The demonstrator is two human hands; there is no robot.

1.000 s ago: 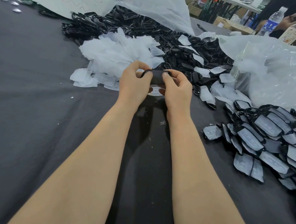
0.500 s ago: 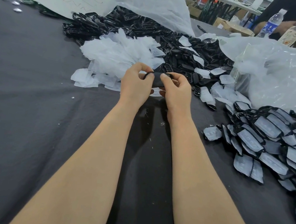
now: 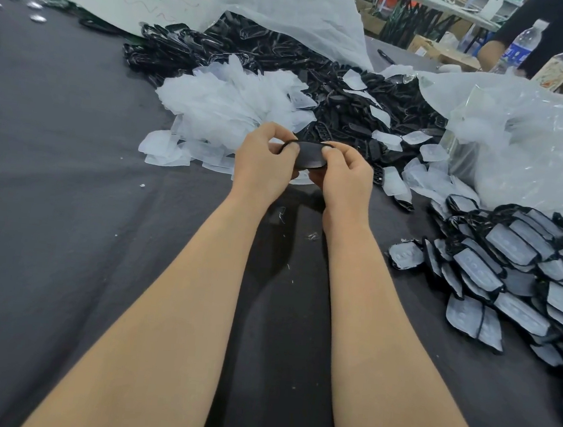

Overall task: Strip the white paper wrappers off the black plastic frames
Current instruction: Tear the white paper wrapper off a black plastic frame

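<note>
One black plastic frame (image 3: 309,154) is held above the dark table between both hands. My left hand (image 3: 266,162) pinches its left end and my right hand (image 3: 344,174) pinches its right end, thumbs on top. A heap of stripped white paper wrappers (image 3: 228,105) lies just beyond my left hand. Behind it spreads a pile of bare black frames (image 3: 338,105). To the right sits a pile of frames with white wrappers still on them (image 3: 515,270). Whether a wrapper remains on the held frame is hidden by my fingers.
The table is covered by a dark grey cloth (image 3: 69,193). Clear plastic bags (image 3: 537,145) bulge at the right and another (image 3: 292,11) rises at the back. Water bottles (image 3: 519,47) and a person in black stand at the far right.
Both hands have kept their grip on the frame and shifted slightly; the frame now shows its flat black face a little more between the thumbs.
</note>
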